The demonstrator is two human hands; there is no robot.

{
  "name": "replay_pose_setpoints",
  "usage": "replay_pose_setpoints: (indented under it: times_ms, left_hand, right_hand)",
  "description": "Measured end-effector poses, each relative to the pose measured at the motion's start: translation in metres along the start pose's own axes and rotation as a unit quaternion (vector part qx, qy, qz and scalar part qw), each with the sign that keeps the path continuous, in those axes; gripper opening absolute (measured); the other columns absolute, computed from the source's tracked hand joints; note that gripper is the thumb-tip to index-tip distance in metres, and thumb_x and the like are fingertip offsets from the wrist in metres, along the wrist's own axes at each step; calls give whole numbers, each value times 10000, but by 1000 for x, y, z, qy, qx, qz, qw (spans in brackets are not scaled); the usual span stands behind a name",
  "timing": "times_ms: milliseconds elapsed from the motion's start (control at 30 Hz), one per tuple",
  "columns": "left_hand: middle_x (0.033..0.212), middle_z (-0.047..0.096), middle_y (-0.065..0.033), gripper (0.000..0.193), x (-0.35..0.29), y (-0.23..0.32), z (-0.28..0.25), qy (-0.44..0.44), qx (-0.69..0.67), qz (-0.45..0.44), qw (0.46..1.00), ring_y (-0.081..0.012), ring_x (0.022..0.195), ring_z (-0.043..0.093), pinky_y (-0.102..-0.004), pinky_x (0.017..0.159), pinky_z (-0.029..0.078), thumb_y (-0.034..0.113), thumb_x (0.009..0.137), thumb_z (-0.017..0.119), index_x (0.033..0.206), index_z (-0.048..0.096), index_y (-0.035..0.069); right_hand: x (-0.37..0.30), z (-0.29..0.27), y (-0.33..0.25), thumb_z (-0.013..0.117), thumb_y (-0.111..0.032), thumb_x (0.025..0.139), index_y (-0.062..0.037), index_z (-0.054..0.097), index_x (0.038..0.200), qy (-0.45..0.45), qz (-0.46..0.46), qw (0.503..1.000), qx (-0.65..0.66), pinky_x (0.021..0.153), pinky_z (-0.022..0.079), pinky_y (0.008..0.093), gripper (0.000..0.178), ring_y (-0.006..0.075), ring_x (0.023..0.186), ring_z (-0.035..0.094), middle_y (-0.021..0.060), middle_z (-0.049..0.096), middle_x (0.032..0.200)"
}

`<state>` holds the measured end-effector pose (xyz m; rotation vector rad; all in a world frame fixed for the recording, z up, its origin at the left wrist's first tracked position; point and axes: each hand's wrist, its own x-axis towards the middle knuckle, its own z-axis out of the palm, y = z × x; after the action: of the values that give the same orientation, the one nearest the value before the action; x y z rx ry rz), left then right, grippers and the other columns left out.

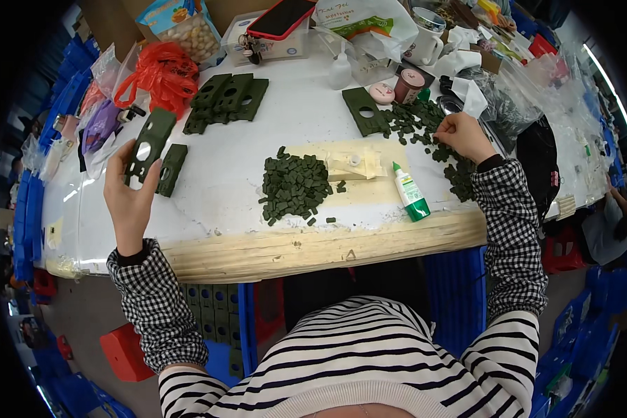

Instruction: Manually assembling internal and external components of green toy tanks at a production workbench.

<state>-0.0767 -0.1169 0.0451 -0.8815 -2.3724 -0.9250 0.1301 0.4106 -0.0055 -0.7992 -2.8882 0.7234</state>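
Note:
My left hand (132, 205) grips a flat dark green plastic plate (157, 129) with round holes, tilted up at the left of the table. A smaller green plate (173, 169) lies just beside it. My right hand (465, 136) is closed in a pinch over a scattered heap of small green pieces (412, 122) at the right; whatever is between its fingertips is too small to make out. A denser pile of small green pieces (294, 187) is in the middle. Right of it sit a tape-covered block (352, 166) and a white-and-green glue bottle (411, 195) lying down.
Several green plates (228, 97) lie together at the back left, and another green plate (364, 111) is near the heap. Behind are a red plastic bag (161, 75), a phone (281, 18) on a clear box, and a white squeeze bottle (340, 70). The wooden table edge (327, 252) runs in front.

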Motion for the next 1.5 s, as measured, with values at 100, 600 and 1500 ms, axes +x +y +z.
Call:
replay_pose_setpoints:
  times_ms: [100, 600, 1500]
  left_hand:
    - [1188, 608, -101, 474, 19, 58, 30, -33, -111, 52, 992, -170, 1071, 591, -299, 933, 464, 60, 844, 729, 1274, 546, -17]
    - [1069, 594, -128, 516, 19, 119, 124, -99, -245, 127, 956, -243, 968, 587, -307, 859, 466, 44, 705, 771, 1183, 581, -1]
    - [1082, 559, -153, 571, 4, 129, 129, -123, -256, 168, 944, -254, 956, 599, -313, 778, 520, 13, 690, 796, 1215, 571, -9]
  right_hand:
    - [6, -4, 11, 756, -115, 772, 2, 710, 804, -45, 30, 997, 48, 641, 508, 299, 130, 150, 675, 639, 76, 696, 743]
    - [4, -2, 5, 710, -81, 784, 13, 652, 795, -24, -36, 992, 117, 613, 486, 243, 111, 85, 641, 591, 38, 664, 712]
    - [-65, 25, -126, 678, -26, 895, 32, 677, 1052, -53, -50, 819, 569, 736, 567, 228, 167, 151, 832, 707, 104, 718, 917]
